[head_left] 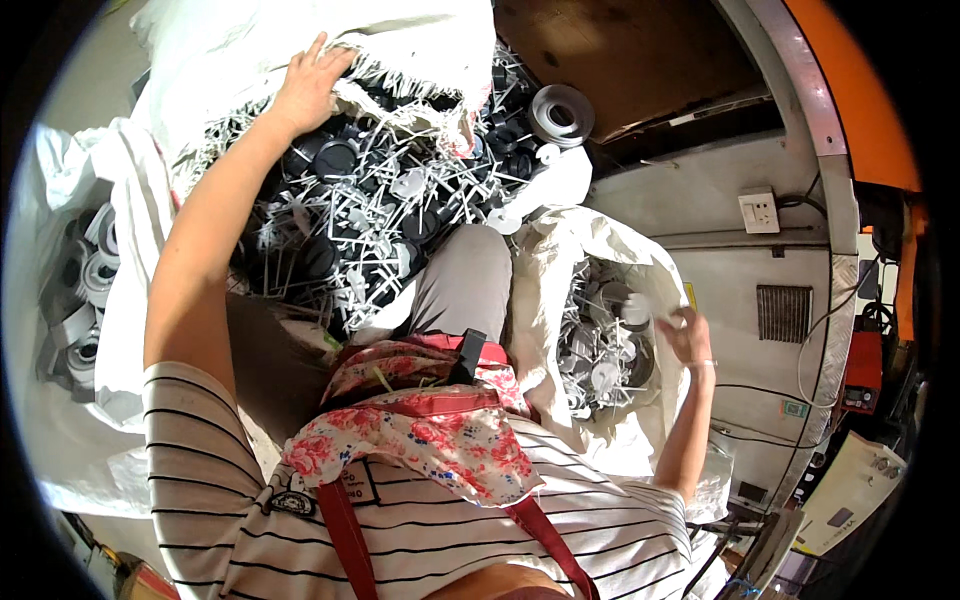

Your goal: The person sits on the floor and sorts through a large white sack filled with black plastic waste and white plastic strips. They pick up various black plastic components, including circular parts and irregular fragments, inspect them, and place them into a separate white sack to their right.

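My left hand [309, 88] lies with fingers stretched and spread on the frayed edge of a large white woven sack [400, 35]. Under that edge spills a heap of black round plastic caps and thin grey plastic sprues [350, 220]. On the right, my right hand [688, 338] is over the rim of a smaller white sack [545, 300], its fingers apart and slightly curled, with nothing visible in them. Inside this sack are grey sprues and round pieces [600, 350]. A pale round piece [635, 310], blurred, is just left of the fingers, apart from them.
Another white sack [135, 170] at the left holds grey ring-shaped parts [95, 280]. A grey ring [560, 115] lies at the heap's far right. A grey machine panel with a socket [758, 212] and loose cables bounds the right side. My knee [465, 275] is between heap and smaller sack.
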Tool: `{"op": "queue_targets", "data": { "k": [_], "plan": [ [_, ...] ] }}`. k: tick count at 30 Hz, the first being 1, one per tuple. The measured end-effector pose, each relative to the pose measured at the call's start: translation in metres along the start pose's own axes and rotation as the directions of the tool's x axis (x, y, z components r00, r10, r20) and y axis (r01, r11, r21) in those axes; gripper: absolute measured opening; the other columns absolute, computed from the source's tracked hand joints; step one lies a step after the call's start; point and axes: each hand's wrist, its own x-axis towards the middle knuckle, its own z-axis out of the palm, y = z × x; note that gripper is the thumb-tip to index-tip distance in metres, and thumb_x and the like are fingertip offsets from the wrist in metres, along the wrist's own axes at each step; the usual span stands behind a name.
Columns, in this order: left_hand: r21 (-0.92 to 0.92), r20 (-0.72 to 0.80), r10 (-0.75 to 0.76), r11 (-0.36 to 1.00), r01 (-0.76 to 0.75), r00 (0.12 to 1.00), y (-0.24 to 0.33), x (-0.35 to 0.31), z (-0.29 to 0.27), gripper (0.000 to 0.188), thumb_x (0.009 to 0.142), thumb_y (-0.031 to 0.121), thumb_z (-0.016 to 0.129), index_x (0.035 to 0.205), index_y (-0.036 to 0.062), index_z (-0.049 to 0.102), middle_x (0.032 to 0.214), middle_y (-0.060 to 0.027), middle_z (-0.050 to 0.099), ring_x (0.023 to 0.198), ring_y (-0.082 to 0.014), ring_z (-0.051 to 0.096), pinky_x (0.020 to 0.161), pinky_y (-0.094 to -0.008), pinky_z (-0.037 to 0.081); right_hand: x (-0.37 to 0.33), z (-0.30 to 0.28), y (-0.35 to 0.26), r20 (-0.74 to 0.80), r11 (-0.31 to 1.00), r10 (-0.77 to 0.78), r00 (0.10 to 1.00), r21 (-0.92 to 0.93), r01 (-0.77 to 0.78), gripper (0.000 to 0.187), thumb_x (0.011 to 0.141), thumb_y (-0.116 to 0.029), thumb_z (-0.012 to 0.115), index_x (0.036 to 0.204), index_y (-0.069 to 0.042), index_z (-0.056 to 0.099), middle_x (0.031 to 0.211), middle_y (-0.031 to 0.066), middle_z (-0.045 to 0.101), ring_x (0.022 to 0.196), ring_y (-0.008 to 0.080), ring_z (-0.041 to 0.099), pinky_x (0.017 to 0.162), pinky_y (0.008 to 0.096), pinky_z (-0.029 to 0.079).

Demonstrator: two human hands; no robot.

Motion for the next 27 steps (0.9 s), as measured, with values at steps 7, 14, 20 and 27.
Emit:
{"op": "queue_targets", "data": {
  "k": [7,14,20,27],
  "plan": [
    [-0.317,-0.147,-0.038,0.948,-0.011,0.988,0.049,-0.082,-0.058,0.069,0.077,0.008,0.065,0.137,0.0161,0.034,0.140,-0.0102,0.037,0.134,-0.0320,0.026,0.109,-0.0502,0.022,0.092,0.083,-0.211,0.241,0.869,-0.480,0.843,-0.003,0.495,0.083,0.069,-0.041,0.075,0.129,0.005,0.040,0.119,0.0242,0.055,0.110,0.0336,0.054,0.094,0.0374,0.043],
    [-0.553,-0.074,-0.374,0.787,0.274,0.924,0.049,-0.176,-0.076,0.053,0.077,0.006,0.065,0.126,0.0018,0.045,0.122,-0.0214,0.051,0.114,-0.0359,0.048,0.099,-0.0379,0.037,0.196,0.200,-0.228,0.233,0.893,-0.405,0.884,-0.105,0.437,0.055,0.064,-0.037,0.073,0.101,0.002,0.063,0.096,0.0242,0.064,0.093,0.0344,0.062,0.079,0.0354,0.050],
    [-0.729,-0.028,-0.596,0.561,0.391,0.802,0.032,-0.218,-0.002,0.048,0.076,0.010,0.067,0.120,-0.0005,0.051,0.114,-0.0204,0.058,0.106,-0.0328,0.056,0.089,-0.0357,0.044,0.210,0.178,-0.252,0.114,0.569,-0.512,0.851,0.787,0.238,0.010,0.070,-0.004,0.065,0.080,-0.001,0.063,0.070,0.0046,0.063,0.061,0.0117,0.057,0.058,0.0259,0.048],
    [-0.624,0.250,-0.708,0.403,0.669,0.660,0.050,-0.223,-0.042,0.040,0.080,0.010,0.063,0.117,-0.0008,0.053,0.110,-0.0204,0.059,0.101,-0.0329,0.058,0.087,-0.0367,0.045,0.193,0.157,-0.307,0.250,0.603,-0.729,0.637,0.675,0.426,0.056,0.066,-0.015,0.078,0.112,0.003,0.053,0.106,0.0138,0.061,0.097,0.0205,0.056,0.088,0.0311,0.044]
  ]
}}
